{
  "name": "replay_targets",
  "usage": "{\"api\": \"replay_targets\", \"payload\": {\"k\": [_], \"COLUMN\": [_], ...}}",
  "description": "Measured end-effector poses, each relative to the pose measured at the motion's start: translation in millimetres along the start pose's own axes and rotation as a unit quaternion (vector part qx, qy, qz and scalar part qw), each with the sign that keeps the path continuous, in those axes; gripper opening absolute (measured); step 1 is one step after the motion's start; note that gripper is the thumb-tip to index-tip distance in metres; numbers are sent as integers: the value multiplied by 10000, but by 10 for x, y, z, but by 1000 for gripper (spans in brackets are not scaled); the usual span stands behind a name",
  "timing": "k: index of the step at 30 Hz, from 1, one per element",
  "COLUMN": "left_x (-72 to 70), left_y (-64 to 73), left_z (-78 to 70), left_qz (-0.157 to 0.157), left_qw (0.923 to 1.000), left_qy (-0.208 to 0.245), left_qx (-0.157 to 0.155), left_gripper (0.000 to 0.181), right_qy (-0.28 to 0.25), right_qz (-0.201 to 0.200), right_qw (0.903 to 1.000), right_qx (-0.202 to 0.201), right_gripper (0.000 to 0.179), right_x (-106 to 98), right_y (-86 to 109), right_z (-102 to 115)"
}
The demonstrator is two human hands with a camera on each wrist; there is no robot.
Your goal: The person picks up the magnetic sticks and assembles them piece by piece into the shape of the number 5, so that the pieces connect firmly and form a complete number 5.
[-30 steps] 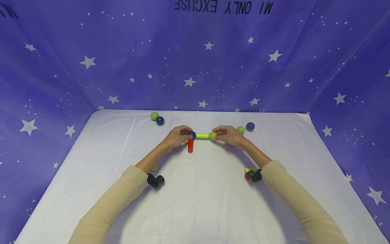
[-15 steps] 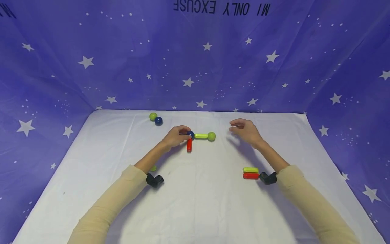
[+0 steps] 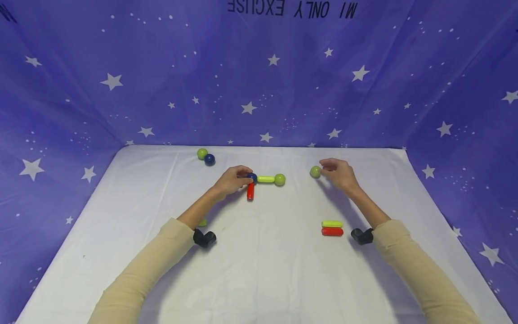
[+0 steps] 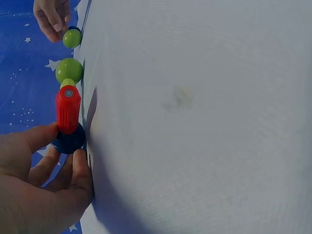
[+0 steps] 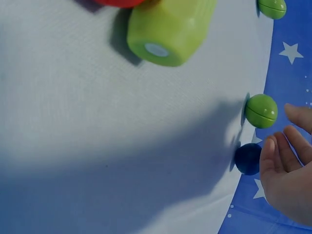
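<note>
My left hand (image 3: 232, 181) pinches a dark blue ball (image 4: 68, 141) between thumb and fingers. A red magnetic stick (image 3: 250, 191) and a yellow-green magnetic stick (image 3: 265, 179) are joined to that ball at an angle. The yellow-green stick ends in a green ball (image 3: 279, 179) on the table. To the right, my right hand (image 3: 340, 174) is beside a loose green ball (image 5: 261, 111), thumb and fingers apart. Its fingers partly cover another dark blue ball (image 5: 247, 159) in the right wrist view; whether they touch it I cannot tell.
A green ball (image 3: 202, 154) and a blue ball (image 3: 209, 159) sit at the back left of the white table. Yellow-green (image 3: 332, 223) and red (image 3: 332, 231) sticks lie side by side at right. Another yellow-green stick (image 3: 203, 222) is partly hidden by the left forearm. A starred curtain (image 3: 259, 81) stands behind.
My right hand has let go of the green ball on the joined pieces and moved right to the loose balls. The left hand keeps its hold on the blue ball.
</note>
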State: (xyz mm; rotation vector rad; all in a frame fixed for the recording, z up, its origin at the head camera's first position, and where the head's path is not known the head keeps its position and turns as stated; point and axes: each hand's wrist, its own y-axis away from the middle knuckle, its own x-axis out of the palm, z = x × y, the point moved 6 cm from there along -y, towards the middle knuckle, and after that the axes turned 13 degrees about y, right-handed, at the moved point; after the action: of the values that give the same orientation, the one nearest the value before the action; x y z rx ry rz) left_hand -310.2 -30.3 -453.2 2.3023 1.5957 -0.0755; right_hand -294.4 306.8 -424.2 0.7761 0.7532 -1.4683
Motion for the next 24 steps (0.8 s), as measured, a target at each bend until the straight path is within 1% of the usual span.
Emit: {"api": "replay_targets", "payload": {"k": [7, 15, 20, 24], "left_x": [-3, -2, 4, 2], "left_y": [-19, -18, -24, -16], "left_z": [14, 9, 6, 2], "left_qz": [-34, -15, -20, -21], "left_qw": [10000, 10000, 10000, 10000], "left_qy": [3, -27, -27, -16], "left_qx": [7, 63, 69, 66], "left_gripper": [38, 38, 38, 37], "right_qy": [278, 396, 386, 193], "right_qz": [60, 78, 135, 149], "right_qw": [9996, 9987, 9985, 9986], "right_qx": [-46, -296, -357, -468], "right_gripper": [37, 35, 33, 33], "right_x": [84, 182, 214, 266], "right_y": [-25, -14, 32, 126], "right_z": [14, 74, 159, 321]}}
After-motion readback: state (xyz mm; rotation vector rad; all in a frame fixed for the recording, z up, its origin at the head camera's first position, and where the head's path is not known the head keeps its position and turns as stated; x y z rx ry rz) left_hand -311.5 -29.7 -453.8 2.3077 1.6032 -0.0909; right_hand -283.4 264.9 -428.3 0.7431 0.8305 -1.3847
